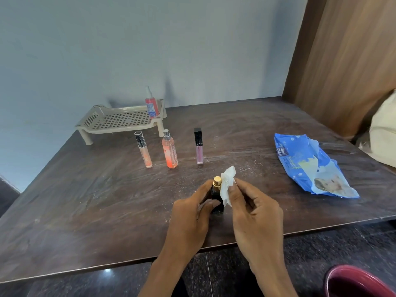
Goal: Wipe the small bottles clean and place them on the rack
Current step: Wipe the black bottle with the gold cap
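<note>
- Bottles, five in all: one in the hands, three standing on the table (pixel 85 189), one on the rack (pixel 120 120).
- Left hand (pixel 190 217): fingers and thumb curl round the dark bottle (pixel 216 190), a small dark-glass one with a round gold cap, held upright just above the near part of the table.
- Right hand (pixel 255 213): pinches one crumpled white wipe (pixel 227 183) against the bottle's right side, up by the cap.
- Row of three beyond the hands, each apart from the next:
  - a slim clear tube (pixel 144 150) with a black cap
  - a rounded orange spray bottle (pixel 169 153) with a silver top
  - a square lilac tube (pixel 199 147) with a black cap
- One rack, beige plastic, with a perforated grid tray on short legs, at the far left by the wall.
- One red spray bottle (pixel 151 106) with a white label stands at the rack's right end.
- One glossy blue wipes pack (pixel 310 166), crinkled, lies flat at the right.
- Tabletop: dark wood grain, scuffed and dusty.
</note>
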Available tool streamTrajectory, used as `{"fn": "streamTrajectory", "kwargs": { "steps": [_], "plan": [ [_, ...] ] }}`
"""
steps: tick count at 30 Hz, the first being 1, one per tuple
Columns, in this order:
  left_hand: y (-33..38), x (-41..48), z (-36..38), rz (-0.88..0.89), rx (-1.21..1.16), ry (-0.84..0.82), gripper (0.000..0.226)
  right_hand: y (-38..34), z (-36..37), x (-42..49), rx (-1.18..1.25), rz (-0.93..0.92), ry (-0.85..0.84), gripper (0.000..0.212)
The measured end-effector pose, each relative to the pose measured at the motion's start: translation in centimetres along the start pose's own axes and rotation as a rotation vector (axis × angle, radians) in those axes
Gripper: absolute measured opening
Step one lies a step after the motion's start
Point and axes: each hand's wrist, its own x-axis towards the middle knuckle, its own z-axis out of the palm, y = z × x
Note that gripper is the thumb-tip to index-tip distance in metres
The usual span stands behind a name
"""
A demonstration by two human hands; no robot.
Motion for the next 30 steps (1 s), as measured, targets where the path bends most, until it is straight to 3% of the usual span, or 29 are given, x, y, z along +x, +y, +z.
{"fn": "streamTrajectory", "kwargs": {
  "steps": [12, 16, 19, 24, 28, 30],
  "plan": [
    [-0.2, 0.2, -0.1, -0.001, -0.013, 0.002, 0.044, -0.2, 0.5, 0.1, -0.106, -0.117, 0.049, 0.018],
    [0.1, 0.1, -0.4, -0.020, 0.011, -0.032, 0.042, 1.2, 0.7, 2.6, -0.112, 0.012, -0.023, 0.022],
    [0.2, 0.2, -0.7, -0.047, -0.017, -0.056, 0.041, 2.6, 0.1, 2.2, 0.036, 0.134, -0.010, 0.019],
    [0.2, 0.2, -0.9, -0.096, -0.060, -0.096, 0.048, 3.1, -0.6, 0.8, 0.167, 0.183, -0.001, 0.017],
    [1.3, -0.3, -0.5, -0.147, -0.074, 0.076, 0.071, 2.9, -0.8, 0.7, 0.200, 0.183, -0.005, 0.023],
    [1.9, -0.5, -0.1, -0.140, -0.025, 0.157, 0.071, 2.9, -0.8, 0.6, 0.209, 0.175, 0.013, 0.021]
  ]
}}
